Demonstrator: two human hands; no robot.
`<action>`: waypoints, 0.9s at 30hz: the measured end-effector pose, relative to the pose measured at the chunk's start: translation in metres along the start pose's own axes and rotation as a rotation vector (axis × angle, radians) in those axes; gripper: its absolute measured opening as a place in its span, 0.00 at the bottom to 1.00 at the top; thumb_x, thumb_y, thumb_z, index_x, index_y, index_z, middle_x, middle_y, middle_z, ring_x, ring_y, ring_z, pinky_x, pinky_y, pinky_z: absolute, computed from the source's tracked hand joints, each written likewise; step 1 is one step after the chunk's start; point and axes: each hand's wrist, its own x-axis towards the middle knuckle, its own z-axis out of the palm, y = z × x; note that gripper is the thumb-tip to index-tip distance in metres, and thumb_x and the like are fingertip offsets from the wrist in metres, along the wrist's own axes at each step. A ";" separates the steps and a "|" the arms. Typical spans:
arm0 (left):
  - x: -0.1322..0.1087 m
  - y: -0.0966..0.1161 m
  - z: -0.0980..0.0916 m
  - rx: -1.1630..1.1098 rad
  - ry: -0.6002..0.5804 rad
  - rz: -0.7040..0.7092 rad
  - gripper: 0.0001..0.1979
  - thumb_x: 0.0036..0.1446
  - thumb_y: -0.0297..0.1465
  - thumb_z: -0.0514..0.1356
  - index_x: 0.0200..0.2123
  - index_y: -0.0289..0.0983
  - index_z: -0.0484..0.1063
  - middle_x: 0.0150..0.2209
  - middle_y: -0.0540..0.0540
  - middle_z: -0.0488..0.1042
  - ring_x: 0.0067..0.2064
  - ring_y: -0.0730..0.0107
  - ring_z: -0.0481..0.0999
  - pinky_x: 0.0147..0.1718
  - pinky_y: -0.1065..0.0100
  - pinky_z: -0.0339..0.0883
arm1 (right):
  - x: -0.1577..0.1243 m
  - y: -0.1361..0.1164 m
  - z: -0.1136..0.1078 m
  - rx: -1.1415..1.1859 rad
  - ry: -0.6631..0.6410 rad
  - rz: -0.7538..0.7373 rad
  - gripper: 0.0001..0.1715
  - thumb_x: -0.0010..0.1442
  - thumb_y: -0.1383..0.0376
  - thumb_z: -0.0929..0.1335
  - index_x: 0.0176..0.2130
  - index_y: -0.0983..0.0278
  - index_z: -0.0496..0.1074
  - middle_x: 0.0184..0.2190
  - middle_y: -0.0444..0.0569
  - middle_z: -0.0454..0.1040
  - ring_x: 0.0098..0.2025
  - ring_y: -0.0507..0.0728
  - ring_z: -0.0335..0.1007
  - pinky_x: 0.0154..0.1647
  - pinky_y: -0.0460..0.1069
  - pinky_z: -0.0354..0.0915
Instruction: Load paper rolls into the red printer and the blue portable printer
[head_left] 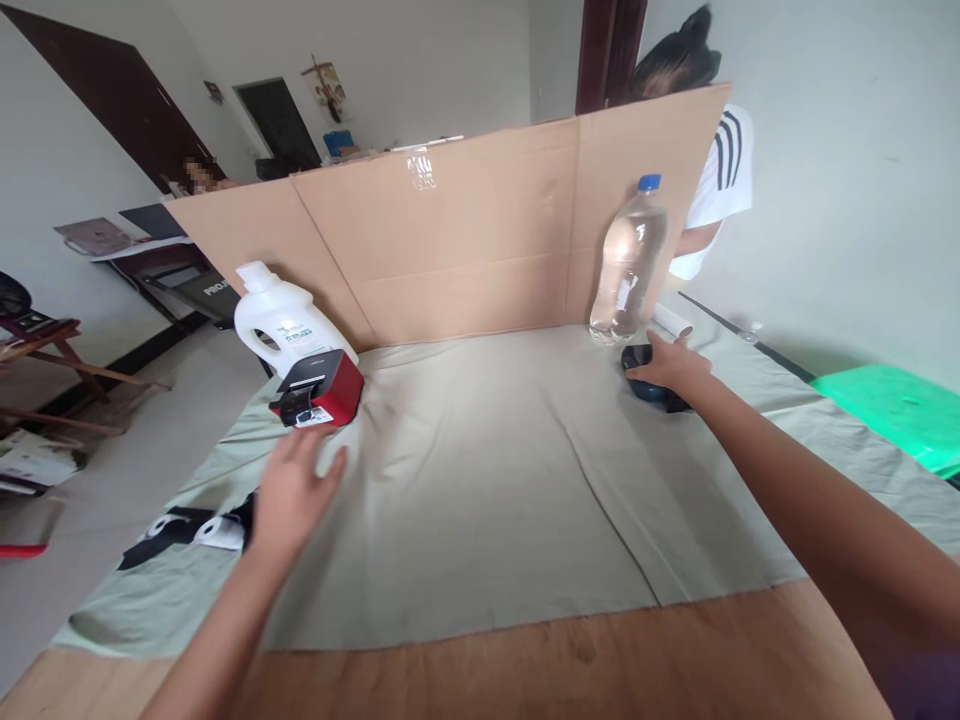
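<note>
The left hand (292,495) is released, with the thumb held apart from the fingers and nothing grasped. Its fingertips are at the near lower edge of the red-and-black device (349,390); whether they make contact cannot be determined. The device is located at the left rear of the table (525,670), on the grey-green cloth (480,480), directly in front of the white jug (274,310). The jug is fitted with a white cap and has a handle opening on its left side. The right hand (679,368) is positioned over the dark object (646,388) at the right rear of the cloth, with thumb and fingers placed across its upper part; whether the grip is closed cannot be determined. The clear bottle (634,255), with a blue cap, stands upright just behind the dark object. A white cylinder (673,320) lies behind the right hand, beside the base of the bottle. The cardboard panel (465,240) stands along the rear of the cloth, behind the jug and the bottle. Black and white items (169,530) lie at the left edge of the cloth, partly hidden by the left hand. Bare wood is exposed along the near edge of the table. A person in a white sleeve (731,170) is behind the right end of the panel.
</note>
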 end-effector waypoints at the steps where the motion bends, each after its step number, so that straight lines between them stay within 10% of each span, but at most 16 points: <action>1: -0.005 0.026 0.009 -0.083 -0.111 0.079 0.20 0.62 0.43 0.51 0.53 0.45 0.71 0.53 0.42 0.76 0.55 0.52 0.74 0.57 0.54 0.65 | -0.008 -0.012 -0.004 -0.022 -0.068 0.018 0.54 0.48 0.48 0.75 0.66 0.64 0.59 0.60 0.78 0.59 0.55 0.82 0.68 0.44 0.69 0.66; 5: -0.031 0.104 0.057 -0.181 -0.556 0.396 0.28 0.65 0.44 0.51 0.65 0.43 0.62 0.68 0.42 0.60 0.69 0.52 0.59 0.66 0.48 0.52 | -0.052 -0.086 -0.014 -0.030 -0.190 -0.035 0.51 0.52 0.46 0.71 0.68 0.58 0.54 0.59 0.67 0.61 0.53 0.74 0.70 0.49 0.63 0.66; 14: -0.065 0.117 0.075 -0.195 -0.531 0.491 0.31 0.69 0.45 0.45 0.71 0.42 0.51 0.73 0.42 0.46 0.73 0.50 0.44 0.68 0.43 0.42 | -0.139 -0.247 0.031 0.075 -0.430 -0.211 0.55 0.51 0.52 0.72 0.70 0.62 0.50 0.58 0.69 0.59 0.55 0.75 0.68 0.45 0.63 0.70; 27: -0.062 0.119 0.071 -0.355 -0.456 0.402 0.23 0.64 0.40 0.54 0.60 0.41 0.67 0.65 0.38 0.64 0.68 0.48 0.59 0.66 0.43 0.52 | -0.149 -0.270 0.061 -0.006 -0.345 -0.162 0.47 0.54 0.48 0.70 0.65 0.65 0.57 0.59 0.72 0.57 0.54 0.77 0.68 0.38 0.63 0.71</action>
